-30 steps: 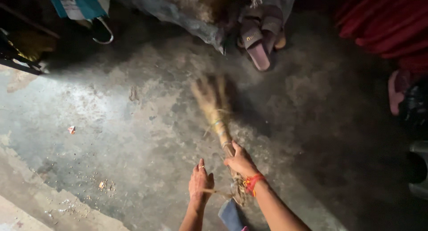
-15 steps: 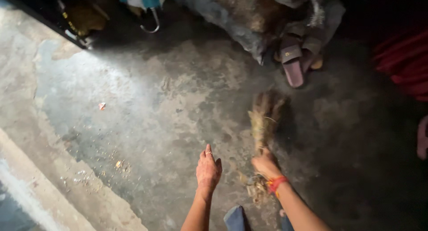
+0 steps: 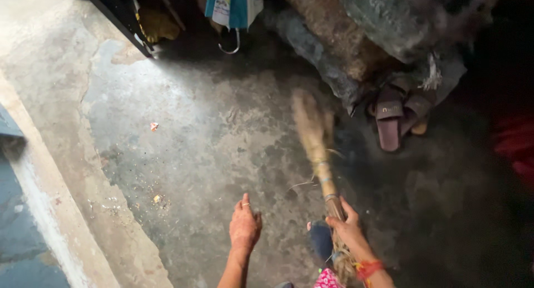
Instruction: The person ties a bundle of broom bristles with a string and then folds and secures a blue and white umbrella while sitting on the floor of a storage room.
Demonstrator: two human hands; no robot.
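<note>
Concrete floor [image 3: 183, 138], stained, with small scraps of litter [image 3: 154, 126] lying at left. Left hand [image 3: 245, 228]: open, empty, fingers spread above the floor. Right hand [image 3: 349, 229]: closed around the broom [image 3: 318, 149] handle, bristles blurred and angled forward toward the sandals [image 3: 396, 117]. Sweeping stroke apparently in progress; the scraps lie well left of the bristles.

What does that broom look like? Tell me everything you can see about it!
The broom is a bundle of pale, straw-coloured dry grass or fibres, bound by a few rings along its thin neck. Its bushy end points away from the person, looks blurred, and is over the dark, stained concrete floor. The right hand grips it near the lower end, and loose frayed fibres stick out below the wrist. The left hand is open beside it, not touching. It is tilted, leaning slightly leftward at its tip.
</note>
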